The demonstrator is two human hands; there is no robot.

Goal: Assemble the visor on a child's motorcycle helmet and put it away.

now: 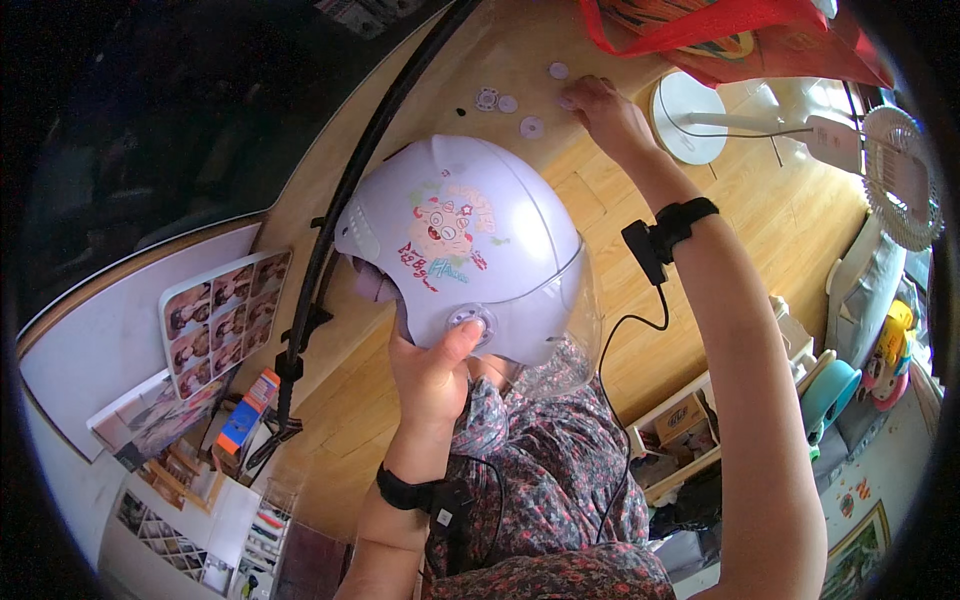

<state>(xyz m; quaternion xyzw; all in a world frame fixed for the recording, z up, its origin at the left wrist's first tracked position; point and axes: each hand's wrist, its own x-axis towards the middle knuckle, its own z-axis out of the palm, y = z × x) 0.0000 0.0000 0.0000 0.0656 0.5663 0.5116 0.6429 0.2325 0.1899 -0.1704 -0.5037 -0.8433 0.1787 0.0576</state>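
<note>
A pale lilac helmet (520,200) with a cartoon print and a clear visor (583,315) is tilted on its side in front of me. My left hand (432,378) grips its lower edge, the thumb pressed on the round visor hinge (470,325). Beyond the helmet, my right hand (612,118) is at the table top (420,118), its fingers drawn together. Whatever is between those fingertips is too small to make out. Beside it lie round lilac caps (531,127) and a notched round piece (487,98). A tiny dark part (460,112) is left of them.
A black bar (350,180) crosses at the left, before a dark screen (180,120). At the far right stand a white fan (900,165) on a round base (690,120) and a red bag (740,45). Cables trail from both wrist straps.
</note>
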